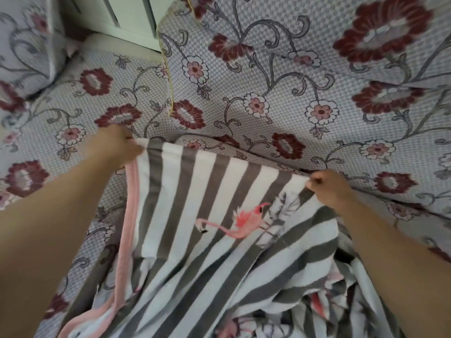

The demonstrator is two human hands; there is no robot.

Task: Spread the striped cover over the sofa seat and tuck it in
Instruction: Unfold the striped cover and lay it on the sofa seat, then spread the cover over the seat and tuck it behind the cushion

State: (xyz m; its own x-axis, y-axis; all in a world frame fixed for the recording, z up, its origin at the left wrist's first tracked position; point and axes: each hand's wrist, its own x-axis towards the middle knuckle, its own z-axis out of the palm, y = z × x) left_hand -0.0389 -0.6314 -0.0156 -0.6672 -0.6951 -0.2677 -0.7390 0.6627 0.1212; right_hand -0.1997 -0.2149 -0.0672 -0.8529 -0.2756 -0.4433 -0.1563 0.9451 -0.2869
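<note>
The striped cover (195,211) is grey and white with a pink flamingo print and a pink border along its left edge. It lies stretched over the floral sofa seat (80,113), its far edge near the foot of the backrest (292,69). My left hand (117,142) grips the cover's far left corner. My right hand (327,186) pinches the far edge further right. Between my hands the fabric is held taut; toward me at the lower right it lies bunched in folds.
A floral cushion (26,45) stands at the far left on the seat. White furniture (127,18) shows behind the sofa at the top left. A yellow piped seam (168,76) runs down the backrest's left side.
</note>
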